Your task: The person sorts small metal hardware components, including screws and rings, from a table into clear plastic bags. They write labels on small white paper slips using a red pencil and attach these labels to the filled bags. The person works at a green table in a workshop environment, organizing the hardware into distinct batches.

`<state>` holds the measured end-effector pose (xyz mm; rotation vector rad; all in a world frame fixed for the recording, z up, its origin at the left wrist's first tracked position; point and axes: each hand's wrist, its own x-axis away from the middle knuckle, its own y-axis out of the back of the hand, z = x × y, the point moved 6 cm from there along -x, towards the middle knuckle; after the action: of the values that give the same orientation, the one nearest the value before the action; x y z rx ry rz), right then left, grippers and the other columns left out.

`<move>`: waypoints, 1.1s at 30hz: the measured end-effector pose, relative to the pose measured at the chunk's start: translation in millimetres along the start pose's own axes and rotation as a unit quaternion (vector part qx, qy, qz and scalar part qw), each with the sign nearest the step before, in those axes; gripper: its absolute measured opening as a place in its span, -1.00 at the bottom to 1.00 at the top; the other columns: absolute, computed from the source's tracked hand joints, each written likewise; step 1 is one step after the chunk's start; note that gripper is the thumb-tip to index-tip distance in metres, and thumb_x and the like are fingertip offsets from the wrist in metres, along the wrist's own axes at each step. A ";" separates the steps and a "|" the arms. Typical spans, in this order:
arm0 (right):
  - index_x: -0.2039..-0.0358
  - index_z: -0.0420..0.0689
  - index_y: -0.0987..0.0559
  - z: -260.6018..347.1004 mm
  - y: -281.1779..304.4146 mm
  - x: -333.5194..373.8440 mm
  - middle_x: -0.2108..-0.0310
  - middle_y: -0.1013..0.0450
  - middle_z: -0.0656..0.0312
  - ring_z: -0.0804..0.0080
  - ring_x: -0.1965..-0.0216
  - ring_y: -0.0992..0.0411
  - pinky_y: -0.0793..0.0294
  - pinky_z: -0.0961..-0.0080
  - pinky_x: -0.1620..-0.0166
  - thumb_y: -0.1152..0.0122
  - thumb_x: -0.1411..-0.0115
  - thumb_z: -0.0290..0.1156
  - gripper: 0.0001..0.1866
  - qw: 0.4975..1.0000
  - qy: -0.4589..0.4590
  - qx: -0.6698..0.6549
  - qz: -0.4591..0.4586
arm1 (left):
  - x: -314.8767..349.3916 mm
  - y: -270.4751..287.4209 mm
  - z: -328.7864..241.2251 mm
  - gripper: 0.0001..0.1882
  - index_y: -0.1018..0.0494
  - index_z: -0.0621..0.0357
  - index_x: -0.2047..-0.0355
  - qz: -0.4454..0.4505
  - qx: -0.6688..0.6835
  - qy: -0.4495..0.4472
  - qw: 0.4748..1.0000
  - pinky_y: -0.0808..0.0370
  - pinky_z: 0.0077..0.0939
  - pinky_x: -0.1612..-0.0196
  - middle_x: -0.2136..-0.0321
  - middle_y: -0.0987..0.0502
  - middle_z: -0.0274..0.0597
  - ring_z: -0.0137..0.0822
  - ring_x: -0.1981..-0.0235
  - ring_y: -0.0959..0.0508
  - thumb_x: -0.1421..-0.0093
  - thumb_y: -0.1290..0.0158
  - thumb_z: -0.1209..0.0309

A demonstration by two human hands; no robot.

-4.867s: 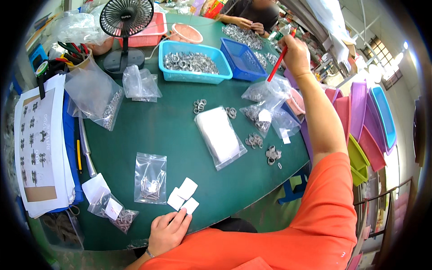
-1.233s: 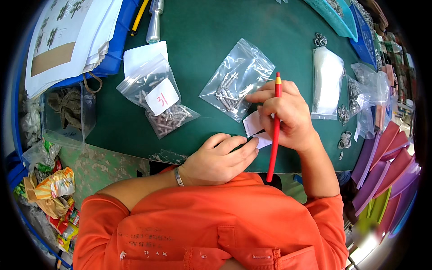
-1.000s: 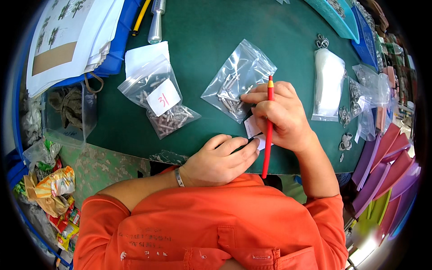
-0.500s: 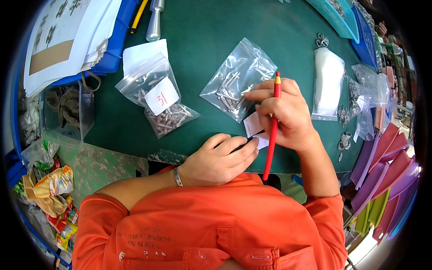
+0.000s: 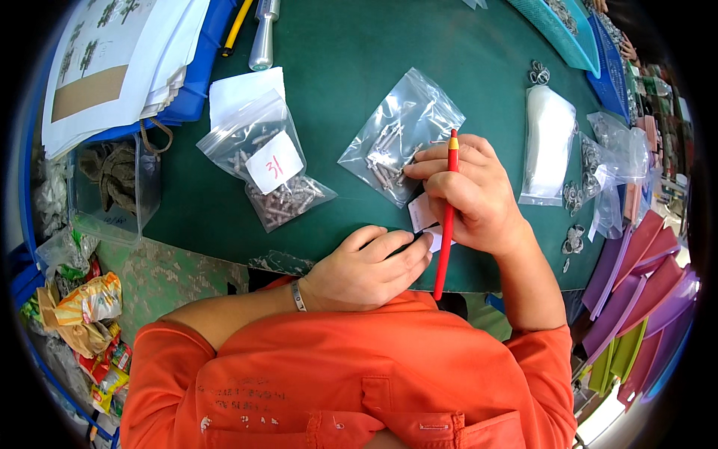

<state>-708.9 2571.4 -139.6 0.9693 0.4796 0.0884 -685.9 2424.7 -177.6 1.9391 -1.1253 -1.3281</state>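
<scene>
My right hand (image 5: 479, 198) has a red pencil (image 5: 447, 217) between its fingers, the tip pointing away from me. Its outstretched fingers reach the near right side of a clear zip bag (image 5: 419, 101), which holds several small grey metal pieces (image 5: 385, 165). Flat at the table's near edge lies my left hand (image 5: 370, 269), fingers extended and slightly apart. Its fingertips rest by small white paper slips (image 5: 422, 212), partly hidden under both hands. Farther left, a fuller zip bag (image 5: 284, 206) of similar grey pieces carries a white slip (image 5: 274, 162) with red handwriting on top.
A white paper (image 5: 247, 90), a metal-handled tool (image 5: 263, 41) and a yellow-black pen (image 5: 238, 28) lie at the back left, beside printed sheets (image 5: 127, 60) on a blue tray. To the right are stacked empty bags (image 5: 547, 142), small metal parts (image 5: 574, 238) and a turquoise basket (image 5: 561, 37).
The whole view has shifted slightly. In my right hand the red pencil leans a little more left at its tip. My left hand stays in place.
</scene>
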 end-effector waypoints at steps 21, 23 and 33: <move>0.48 -0.07 -0.45 10.1 -9.8 -10.8 0.29 -0.59 0.28 0.25 0.17 -0.51 -0.42 0.24 0.06 -0.31 0.17 -0.54 -0.77 0.998 0.046 -0.039 0.026 | 1.7 0.9 1.3 -0.74 -0.57 0.14 0.21 -0.006 0.027 0.000 1.000 -0.41 -0.42 0.02 0.12 -0.52 -0.29 -0.31 0.06 -0.47 -0.15 -0.03 0.33; 0.48 -0.07 -0.45 8.4 -7.4 -12.5 0.27 -0.59 0.27 0.24 0.17 -0.51 -0.42 0.25 0.07 -0.30 0.17 -0.55 -0.77 0.997 0.042 -0.064 0.021 | 1.4 0.8 0.9 -0.74 -0.57 0.14 0.21 -0.014 0.025 0.001 1.000 -0.41 -0.43 0.02 0.12 -0.52 -0.28 -0.31 0.06 -0.47 -0.14 -0.03 0.33; 0.28 -0.16 -0.55 -12.5 17.9 -3.5 0.24 -0.59 0.14 0.22 0.19 -0.50 -0.40 0.35 0.06 -0.23 -0.02 -0.58 -0.80 0.987 -0.077 -0.112 -0.092 | 0.3 2.4 -0.7 -0.72 -0.55 0.15 0.16 0.000 0.012 -0.001 1.000 -0.42 -0.44 0.04 0.02 -0.50 -0.22 -0.31 0.04 -0.45 -0.13 -0.04 0.37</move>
<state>-715.0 2590.2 -129.7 0.7026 0.4051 -0.0968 -686.0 2423.2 -175.6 1.9556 -1.1476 -1.3225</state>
